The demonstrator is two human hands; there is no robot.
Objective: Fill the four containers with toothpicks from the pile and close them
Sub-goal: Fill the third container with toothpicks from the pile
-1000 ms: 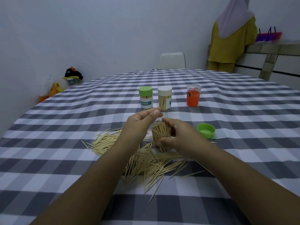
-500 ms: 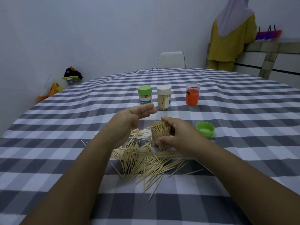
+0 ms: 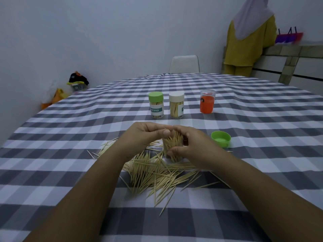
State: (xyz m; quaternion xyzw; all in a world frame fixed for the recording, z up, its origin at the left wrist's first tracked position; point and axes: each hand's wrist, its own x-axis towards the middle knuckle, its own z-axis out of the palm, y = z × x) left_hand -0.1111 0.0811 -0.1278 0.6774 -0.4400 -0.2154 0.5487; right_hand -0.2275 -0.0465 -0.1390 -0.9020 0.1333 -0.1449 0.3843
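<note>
Room: pale wall behind; white chair (image 3: 184, 64) at the tabletop's far edge; a person in a yellow garment (image 3: 248, 41) stands at the back right by a pale bench (image 3: 297, 65); bags and soft items (image 3: 70, 88) on the floor past the far left edge
Surface: round table under a grey-and-white checked cloth (image 3: 70, 154)
Open container (image 3: 172, 147): clear, upright, mid-tabletop toward the near edge; packed with toothpicks whose tips splay above its rim; no lid on it
Right hand (image 3: 194, 147): fingers curled round the open container's right side, thumb pressed on its front face
Left hand (image 3: 143, 138): fingers bent, fingertips (image 3: 166, 132) meeting the toothpick tips at the container's top; whether it pinches any cannot be told
Toothpick pile (image 3: 157, 173): loose, scattered around and in front of the open container, spreading toward the near edge and to the left
Green lid (image 3: 221, 138): lying hollow side up, just right of the right hand
Green-capped container (image 3: 156, 107): closed, filled, labelled; toward the far edge
White-capped container (image 3: 176, 107): closed, filled; just beside the green-capped one, on its right
Orange container (image 3: 207, 103): clear top, orange lower part; farther right in the same row, apart from the other two
</note>
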